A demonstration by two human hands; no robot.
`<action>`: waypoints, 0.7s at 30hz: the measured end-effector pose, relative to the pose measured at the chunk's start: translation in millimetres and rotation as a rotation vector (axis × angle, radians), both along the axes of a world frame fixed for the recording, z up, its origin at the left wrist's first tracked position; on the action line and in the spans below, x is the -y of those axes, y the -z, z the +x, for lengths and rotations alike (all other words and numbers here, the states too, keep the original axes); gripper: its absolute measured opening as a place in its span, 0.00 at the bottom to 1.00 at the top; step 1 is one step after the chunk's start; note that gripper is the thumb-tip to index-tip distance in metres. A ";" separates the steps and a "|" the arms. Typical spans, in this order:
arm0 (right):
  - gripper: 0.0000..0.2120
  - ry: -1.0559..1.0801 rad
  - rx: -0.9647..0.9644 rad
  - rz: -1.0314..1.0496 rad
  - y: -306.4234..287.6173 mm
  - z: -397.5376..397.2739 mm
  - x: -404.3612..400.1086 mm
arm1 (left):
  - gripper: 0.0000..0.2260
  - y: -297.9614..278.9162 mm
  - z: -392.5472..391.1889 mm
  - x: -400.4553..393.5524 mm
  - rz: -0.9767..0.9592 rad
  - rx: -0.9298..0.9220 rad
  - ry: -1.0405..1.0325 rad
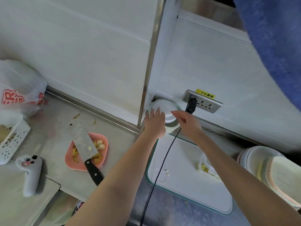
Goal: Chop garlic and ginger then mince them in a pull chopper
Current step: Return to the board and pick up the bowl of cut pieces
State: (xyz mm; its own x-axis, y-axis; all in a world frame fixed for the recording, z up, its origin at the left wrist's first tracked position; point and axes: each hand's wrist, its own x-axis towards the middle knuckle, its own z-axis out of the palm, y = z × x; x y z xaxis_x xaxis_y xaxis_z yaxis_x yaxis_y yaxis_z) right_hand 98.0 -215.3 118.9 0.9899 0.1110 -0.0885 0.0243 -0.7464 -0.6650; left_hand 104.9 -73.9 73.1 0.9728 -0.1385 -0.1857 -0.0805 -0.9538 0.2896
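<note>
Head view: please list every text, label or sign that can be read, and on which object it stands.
"小心触电": yellow sticker above the wall socket.
Red print on the plastic bag: cut off and creased, not readable.
Red mark on the controller: too small to read.

Kitchen, steel worktop (48, 137), cleaver (84, 142) across a pink plate (104, 141) of garlic and ginger, cutting board (184, 162), stacked plates (260, 154), tiled wall (81, 46)

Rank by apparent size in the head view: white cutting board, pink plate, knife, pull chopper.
1. white cutting board
2. pink plate and knife: too alike to rank
3. pull chopper, partly hidden by hands
</note>
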 end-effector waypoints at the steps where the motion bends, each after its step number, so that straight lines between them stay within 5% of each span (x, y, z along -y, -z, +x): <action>1: 0.21 0.046 0.048 0.040 0.4 -12.8 12.3 | 0.25 -2.0 -9.9 2.7 -0.053 0.071 -0.022; 6: 0.18 0.366 0.113 -0.005 26.4 -74.8 100.5 | 0.16 4.4 -55.6 28.6 -0.263 0.292 0.110; 9: 0.24 0.408 -0.106 -0.181 44.8 -105.8 149.0 | 0.15 17.2 -78.3 47.8 -0.291 0.242 0.288; 13: 0.36 0.311 -0.327 -0.248 65.5 -132.6 173.5 | 0.16 39.4 -99.2 62.3 -0.281 0.108 0.394; 18: 0.16 0.337 -0.199 -0.171 76.3 -142.7 165.3 | 0.14 44.7 -109.6 72.6 -0.509 -0.140 0.277; 21: 0.21 0.258 -0.234 -0.264 76.2 -149.0 154.4 | 0.17 37.2 -106.2 87.6 -0.673 -0.446 0.119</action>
State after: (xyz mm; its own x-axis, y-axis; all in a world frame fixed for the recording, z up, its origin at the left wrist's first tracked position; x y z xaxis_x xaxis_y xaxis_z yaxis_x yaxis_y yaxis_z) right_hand -51.0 -369.8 42.7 0.9321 -0.1939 -0.3058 -0.3140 -0.8536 -0.4158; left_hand -1.3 -161.5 35.8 0.7984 -0.4567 -0.3923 0.0880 -0.5561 0.8265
